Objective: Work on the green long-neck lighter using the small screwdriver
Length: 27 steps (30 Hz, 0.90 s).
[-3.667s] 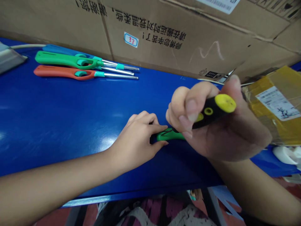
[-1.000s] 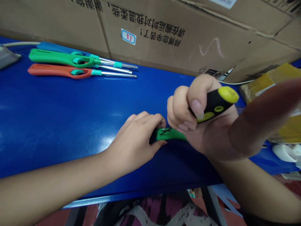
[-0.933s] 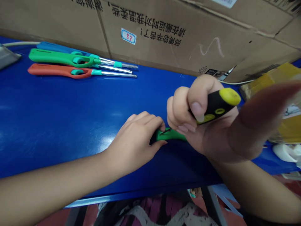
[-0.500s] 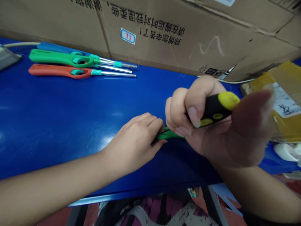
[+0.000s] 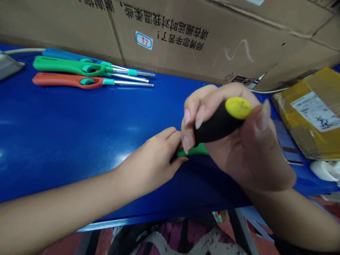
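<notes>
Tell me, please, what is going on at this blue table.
A person's left hand steadies the end of a green piece on the blue table. The right hand holds a tool by its black and yellow handle above it; the tool's tip is hidden. Farther back, blue, green and orange long-nosed lighters lie together near a cardboard box.
</notes>
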Available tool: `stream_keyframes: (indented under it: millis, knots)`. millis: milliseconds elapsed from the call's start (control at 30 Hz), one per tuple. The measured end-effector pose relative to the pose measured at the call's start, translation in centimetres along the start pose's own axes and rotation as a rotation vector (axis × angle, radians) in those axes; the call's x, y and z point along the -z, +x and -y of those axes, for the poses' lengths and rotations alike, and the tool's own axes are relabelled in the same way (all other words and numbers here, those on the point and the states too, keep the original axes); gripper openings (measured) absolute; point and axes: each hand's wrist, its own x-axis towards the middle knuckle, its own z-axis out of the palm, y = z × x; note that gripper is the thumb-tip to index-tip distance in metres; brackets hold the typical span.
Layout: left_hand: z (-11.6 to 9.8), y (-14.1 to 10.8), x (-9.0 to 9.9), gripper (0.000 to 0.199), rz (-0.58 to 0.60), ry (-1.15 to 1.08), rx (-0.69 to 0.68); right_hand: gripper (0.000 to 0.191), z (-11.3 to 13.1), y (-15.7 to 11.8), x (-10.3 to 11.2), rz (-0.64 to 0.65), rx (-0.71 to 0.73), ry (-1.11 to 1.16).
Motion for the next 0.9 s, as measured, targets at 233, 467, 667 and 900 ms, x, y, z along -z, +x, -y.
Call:
stream_keyframes:
  millis: [233, 467, 667, 900]
  knots:
    - [0.25, -0.17, -0.34, 0.008, -0.046, 0.009, -0.001, 0.016, -0.1, -0.05, -0.14, -0.058, -0.019, 0.033]
    - [0.41, -0.03, -0.5, 0.012, -0.089, -0.019, -0.055, 0.038, -0.16, 0.01, -0.21, 0.043, -0.015, 0.066]
    - [0.3, 0.0, -0.24, 0.007, -0.003, -0.045, 0.007, 0.03, 0.01, -0.05, -0.24, 0.007, -0.056, 0.088]
    - [0.26, 0.07, -0.32, 0.006, -0.044, -0.019, -0.02, 0.036, 0.17, 0.25, 0.43, 0.062, -0.049, 0.027]
